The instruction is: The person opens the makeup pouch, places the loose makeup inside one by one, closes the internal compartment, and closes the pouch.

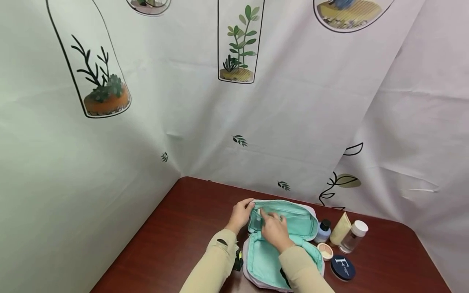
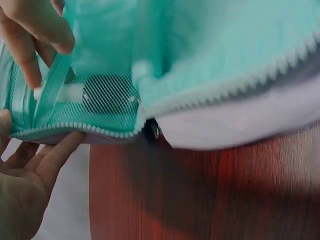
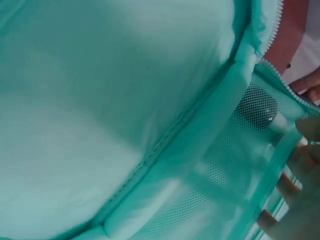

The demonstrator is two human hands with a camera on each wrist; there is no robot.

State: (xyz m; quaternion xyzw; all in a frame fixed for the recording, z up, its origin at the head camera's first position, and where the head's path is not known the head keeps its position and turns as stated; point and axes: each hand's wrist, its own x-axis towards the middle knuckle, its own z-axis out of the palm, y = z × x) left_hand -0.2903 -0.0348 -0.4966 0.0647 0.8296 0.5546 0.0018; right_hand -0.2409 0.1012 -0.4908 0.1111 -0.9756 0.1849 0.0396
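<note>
A cosmetic bag with turquoise lining and pale lilac outside lies unzipped and spread on the table. My left hand grips the far left edge of its raised half, fingers behind and thumb in front. Behind the mesh pocket there lies a small item with a dark rounded end and a slim white end. My right hand reaches over the bag, its extended index finger touching the item's white tip at the pocket's opening. In the right wrist view, the item's dark end shows through the mesh.
Right of the bag stand a light blue bottle with black cap, a cream tube and a clear bottle with white cap. A small round compact and dark blue round case lie nearer. Printed fabric hangs behind the table.
</note>
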